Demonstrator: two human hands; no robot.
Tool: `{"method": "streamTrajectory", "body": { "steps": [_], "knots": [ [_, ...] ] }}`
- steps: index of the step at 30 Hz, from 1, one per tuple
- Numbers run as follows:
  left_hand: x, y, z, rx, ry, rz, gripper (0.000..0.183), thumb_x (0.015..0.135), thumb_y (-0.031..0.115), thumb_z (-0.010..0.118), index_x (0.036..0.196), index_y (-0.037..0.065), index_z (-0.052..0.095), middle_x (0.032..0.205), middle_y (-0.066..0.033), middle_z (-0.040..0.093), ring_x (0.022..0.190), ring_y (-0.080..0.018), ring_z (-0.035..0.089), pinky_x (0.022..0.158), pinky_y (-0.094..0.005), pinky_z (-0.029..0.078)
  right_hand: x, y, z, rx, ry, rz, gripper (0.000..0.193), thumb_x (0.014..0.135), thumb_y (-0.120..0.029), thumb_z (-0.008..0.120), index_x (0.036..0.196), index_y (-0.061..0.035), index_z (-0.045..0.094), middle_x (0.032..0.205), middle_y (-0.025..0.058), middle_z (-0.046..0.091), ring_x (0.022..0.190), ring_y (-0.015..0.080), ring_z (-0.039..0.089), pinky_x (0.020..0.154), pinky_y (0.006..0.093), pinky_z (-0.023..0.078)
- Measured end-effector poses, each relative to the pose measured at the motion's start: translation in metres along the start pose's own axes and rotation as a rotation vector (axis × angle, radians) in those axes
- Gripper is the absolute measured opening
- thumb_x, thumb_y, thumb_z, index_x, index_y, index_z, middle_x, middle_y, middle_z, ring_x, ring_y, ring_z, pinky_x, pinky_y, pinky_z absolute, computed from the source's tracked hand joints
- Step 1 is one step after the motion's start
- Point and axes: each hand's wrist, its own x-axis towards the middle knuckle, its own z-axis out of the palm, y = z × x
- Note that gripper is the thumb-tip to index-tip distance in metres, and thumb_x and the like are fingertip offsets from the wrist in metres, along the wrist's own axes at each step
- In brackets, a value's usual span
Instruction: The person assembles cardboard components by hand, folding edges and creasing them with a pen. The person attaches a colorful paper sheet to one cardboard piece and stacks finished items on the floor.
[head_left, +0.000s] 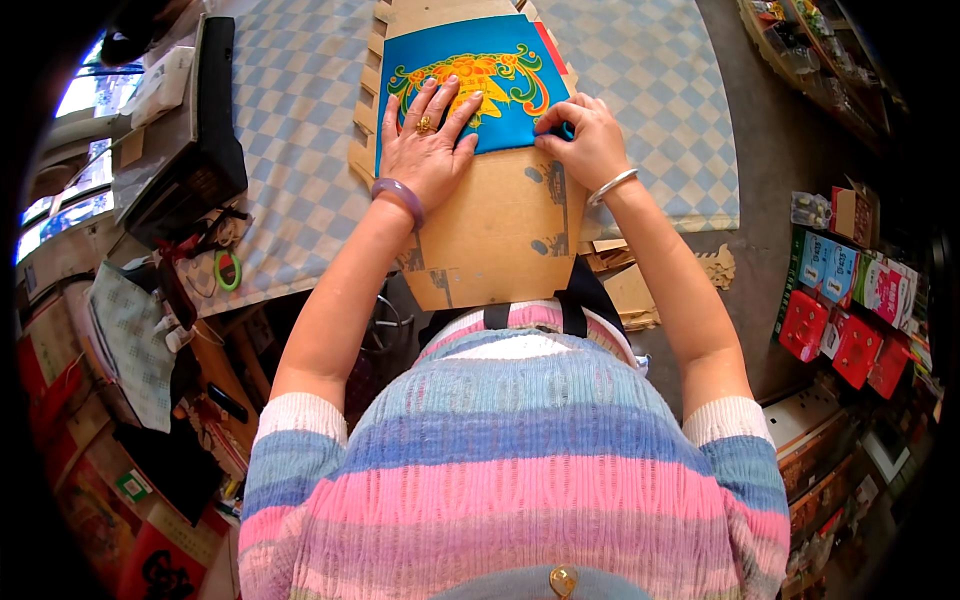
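From my remote post I observe a blue panel, printed with an orange, yellow and green ornament and bearing a red strip at its upper right edge, lying flat upon brown cardboard; the cardboard extends past the panel toward the wearer and shows toothed edges beside the panel. The left hand, with a gold ring and a purple bangle, lies palm down on the panel's left half, open, its fingers slightly spread. The right hand, above a silver bangle, rests at the panel's near right corner with fingers bent and thumb drawn toward the forefinger around something dark blue; I cannot tell whether it grips the corner or only presses there. A checked tablecloth spreads to both sides of the panel. Well left of the panel I note a black-sided box, and nearer the wearer from that box, a green ring. Cut cardboard pieces lie beyond the panel's near right corner, toward the wearer; red packets are well apart to the panel's right.
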Motion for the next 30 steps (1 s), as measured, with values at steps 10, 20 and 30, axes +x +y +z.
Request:
{"method": "streamTrajectory", "body": {
  "steps": [10,20,30],
  "knots": [
    [0.027,0.029,-0.012,-0.042,-0.023,0.019,0.062,0.085,0.051,0.055,0.14,0.025,0.042,0.15,-0.0005,0.03,0.141,-0.018,0.021,0.114,-0.0525,0.005,0.031,-0.001,-0.013,-0.193,-0.369,0.159,0.032,0.061,-0.031,0.079,0.082,-0.011,0.067,0.092,0.009,0.063,0.098,0.0283,0.057,0.087,0.0381,0.047],
    [0.035,0.035,0.004,-0.115,-0.042,0.016,0.064,0.086,0.054,0.053,0.142,0.028,0.038,0.151,-0.002,0.028,0.142,-0.0192,0.02,0.113,-0.0565,0.002,0.014,0.033,-0.018,0.059,-0.214,-0.014,0.029,0.064,-0.026,0.079,0.083,-0.0117,0.062,0.088,0.0079,0.057,0.094,0.0293,0.052,0.086,0.0392,0.044],
    [0.026,-0.002,-0.006,-0.112,-0.102,0.162,0.061,0.088,0.05,0.051,0.141,0.023,0.039,0.152,-0.001,0.028,0.141,-0.0189,0.024,0.114,-0.0529,0.007,0.01,0.031,-0.012,0.059,-0.144,-0.06,0.029,0.057,-0.014,0.08,0.069,-0.0072,0.055,0.077,0.009,0.052,0.078,0.0301,0.049,0.07,0.0401,0.042]
  ]
}}
